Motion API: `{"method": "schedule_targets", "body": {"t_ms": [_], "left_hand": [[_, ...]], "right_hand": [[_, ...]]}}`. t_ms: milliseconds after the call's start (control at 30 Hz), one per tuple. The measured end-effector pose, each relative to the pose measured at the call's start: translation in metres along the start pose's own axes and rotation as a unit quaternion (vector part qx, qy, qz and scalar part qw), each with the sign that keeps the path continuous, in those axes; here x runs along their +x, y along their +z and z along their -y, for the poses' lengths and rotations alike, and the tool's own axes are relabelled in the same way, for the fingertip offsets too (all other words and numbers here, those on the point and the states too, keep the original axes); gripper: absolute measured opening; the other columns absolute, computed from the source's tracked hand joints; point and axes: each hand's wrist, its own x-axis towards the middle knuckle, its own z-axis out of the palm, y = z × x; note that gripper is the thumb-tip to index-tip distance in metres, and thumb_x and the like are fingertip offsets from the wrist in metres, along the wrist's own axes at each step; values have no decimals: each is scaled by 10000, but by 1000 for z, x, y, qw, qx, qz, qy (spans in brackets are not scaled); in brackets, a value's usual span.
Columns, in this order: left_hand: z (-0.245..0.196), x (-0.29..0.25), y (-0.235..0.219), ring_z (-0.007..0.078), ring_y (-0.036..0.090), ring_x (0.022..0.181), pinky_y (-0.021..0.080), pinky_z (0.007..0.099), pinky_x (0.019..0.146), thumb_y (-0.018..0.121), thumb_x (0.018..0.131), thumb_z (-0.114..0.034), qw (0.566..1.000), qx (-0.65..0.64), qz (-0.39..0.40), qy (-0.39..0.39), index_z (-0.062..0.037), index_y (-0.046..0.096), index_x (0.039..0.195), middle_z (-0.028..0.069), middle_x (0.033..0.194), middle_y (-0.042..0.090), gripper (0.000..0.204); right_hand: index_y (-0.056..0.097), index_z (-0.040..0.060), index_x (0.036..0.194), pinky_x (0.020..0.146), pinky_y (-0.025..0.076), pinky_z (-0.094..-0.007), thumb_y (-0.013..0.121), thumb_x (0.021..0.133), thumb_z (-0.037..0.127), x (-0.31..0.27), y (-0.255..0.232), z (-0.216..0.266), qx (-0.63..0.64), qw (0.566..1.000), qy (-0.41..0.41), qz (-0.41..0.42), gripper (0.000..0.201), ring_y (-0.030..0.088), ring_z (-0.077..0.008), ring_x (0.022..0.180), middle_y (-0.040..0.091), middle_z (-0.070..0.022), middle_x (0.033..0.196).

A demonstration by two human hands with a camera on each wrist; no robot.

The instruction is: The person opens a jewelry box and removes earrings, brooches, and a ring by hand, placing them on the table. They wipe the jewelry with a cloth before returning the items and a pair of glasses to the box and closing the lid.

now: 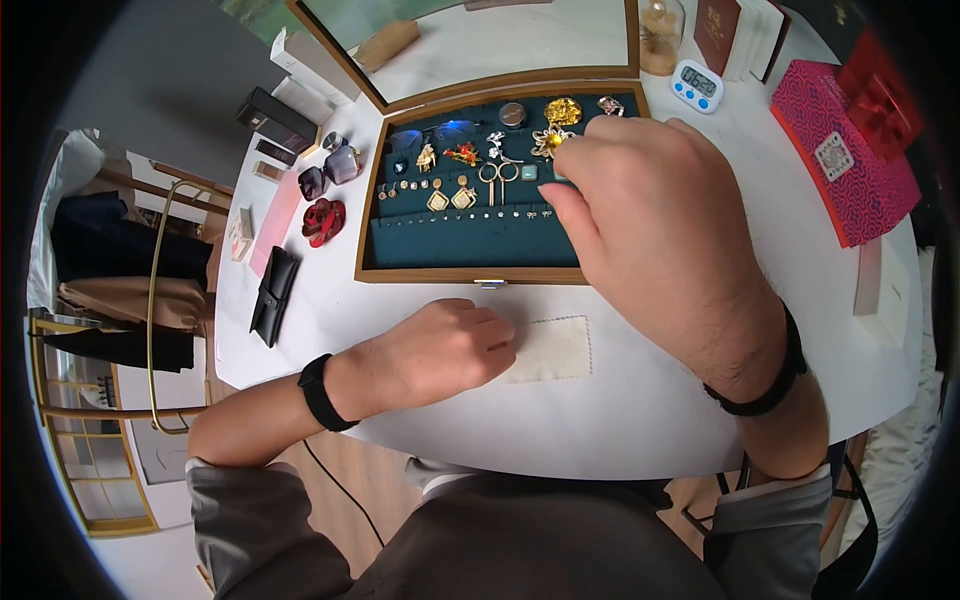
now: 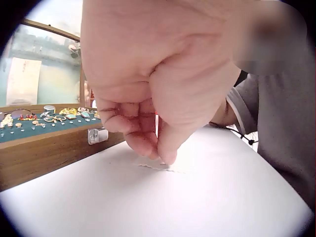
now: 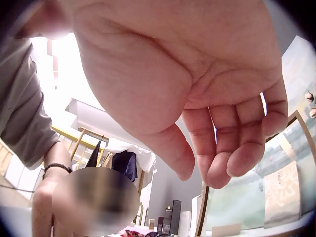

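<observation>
My left hand is low over the white table, its thumb and fingertips pinching the edge of a small pale cloth with zigzag-cut edges. In the left wrist view, thumb and fingers meet at that cloth's edge. Above the right part of a wooden jewelry box is my right hand, fingers loosely bent and holding nothing in the right wrist view. The box's glass lid stands raised. On its dark green lining lie gold brooches, earrings, small scissors and blue-tinted glasses; my right hand hides part of it.
To the left are sunglasses, a red flower, a black case and upright boxes. A digital timer, a glass jar and a pink patterned bag stand to the right.
</observation>
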Motion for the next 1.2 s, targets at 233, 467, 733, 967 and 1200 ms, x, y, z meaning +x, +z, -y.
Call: {"method": "schedule_targets", "body": {"t_ms": [233, 467, 733, 967, 1200], "left_hand": [[-16, 10, 2, 220, 613, 761, 518, 341, 649, 743, 674, -98, 982, 176, 28, 68, -45, 639, 665, 40, 760, 570, 117], [-30, 20, -2, 202, 581, 732, 465, 318, 624, 747, 628, -110, 966, 229, 93, 78, -50, 661, 630, 19, 703, 548, 105], [-40, 25, -1, 207, 586, 732, 454, 324, 638, 744, 629, -127, 959, 244, 122, 75, -63, 675, 634, 13, 694, 569, 94], [-29, 29, -5, 208, 637, 766, 496, 332, 680, 762, 677, -103, 969, 195, 146, 32, -63, 700, 681, 25, 730, 606, 74], [-32, 29, -4, 201, 648, 775, 507, 335, 674, 767, 731, -94, 959, 231, 166, 22, -58, 706, 721, 32, 753, 612, 72]], "right_hand": [[717, 19, 855, 773, 537, -482, 777, 913, 136, 1, 2, 0, 6, 1000, -3, 0, 144, 668, -376, 834, 672, -142, 847], [726, 17, 859, 780, 537, -476, 778, 912, 139, 0, 2, 1, -7, 1000, -5, 5, 143, 668, -370, 835, 676, -140, 859], [729, 17, 865, 783, 538, -477, 785, 907, 137, -1, 2, 1, -7, 1000, -13, -3, 139, 668, -367, 834, 681, -137, 869], [724, 17, 893, 793, 541, -472, 794, 904, 126, -1, -1, 2, -19, 1000, -2, 9, 130, 678, -365, 852, 692, -141, 882], [716, 16, 924, 803, 540, -465, 796, 909, 130, -2, 1, 2, -15, 1000, -4, 15, 140, 682, -361, 856, 696, -141, 886]]}}
